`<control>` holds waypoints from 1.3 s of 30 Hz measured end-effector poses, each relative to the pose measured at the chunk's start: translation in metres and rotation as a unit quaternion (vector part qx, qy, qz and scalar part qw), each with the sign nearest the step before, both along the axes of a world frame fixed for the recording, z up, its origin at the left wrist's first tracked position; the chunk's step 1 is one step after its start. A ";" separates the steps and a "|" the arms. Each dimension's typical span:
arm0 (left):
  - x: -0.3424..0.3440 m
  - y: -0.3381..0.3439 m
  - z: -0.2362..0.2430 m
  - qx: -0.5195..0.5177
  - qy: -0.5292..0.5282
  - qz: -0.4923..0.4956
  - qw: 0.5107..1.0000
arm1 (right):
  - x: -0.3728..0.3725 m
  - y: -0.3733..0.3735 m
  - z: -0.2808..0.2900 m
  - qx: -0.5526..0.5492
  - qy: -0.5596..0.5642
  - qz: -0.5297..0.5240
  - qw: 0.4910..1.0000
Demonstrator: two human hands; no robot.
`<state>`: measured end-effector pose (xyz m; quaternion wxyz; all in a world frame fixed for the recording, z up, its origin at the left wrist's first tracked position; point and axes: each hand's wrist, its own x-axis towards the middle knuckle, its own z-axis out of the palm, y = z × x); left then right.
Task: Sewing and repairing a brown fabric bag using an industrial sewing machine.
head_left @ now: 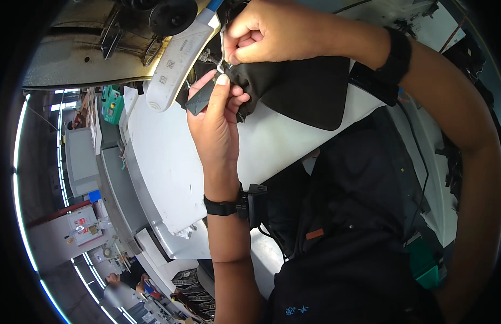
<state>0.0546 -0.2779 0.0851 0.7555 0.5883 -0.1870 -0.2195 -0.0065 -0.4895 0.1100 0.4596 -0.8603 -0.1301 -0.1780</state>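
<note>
My left hand (pixel 218 108) grips a small dark flat tab (pixel 200 97), its thumb pressed near the tip of a bent metal part (pixel 222 43). Just above and to the right, my right hand (pixel 256 40) is closed in a pinch beside that metal part; what its fingertips hold is too small to make out. Under and right of both hands lies black fabric (pixel 304 92), with a short zipper edge (pixel 241 116) showing below my left fingers. A white machine arm or cover (pixel 172 65) angles down left of my hands, partly hiding the work behind it.
The white worktable (pixel 164 156) spans the middle. Dark machine parts (pixel 172 16) are at top. A green box (pixel 111 103) stands at left, a black object (pixel 372 83) at the table's right, a green bin (pixel 420 264) lower right. Another person (pixel 131 281) is at lower left.
</note>
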 end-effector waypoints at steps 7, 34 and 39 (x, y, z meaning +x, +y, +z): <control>0.000 0.000 0.001 0.009 -0.011 -0.003 1.000 | -0.002 -0.003 0.001 -0.008 -0.042 0.001 0.999; 0.007 0.002 0.000 0.013 -0.009 -0.022 1.000 | 0.001 0.000 -0.005 -0.003 -0.066 -0.005 0.998; 0.005 -0.002 -0.006 -0.013 -0.011 -0.027 0.999 | 0.001 0.001 -0.004 0.009 -0.101 -0.010 0.995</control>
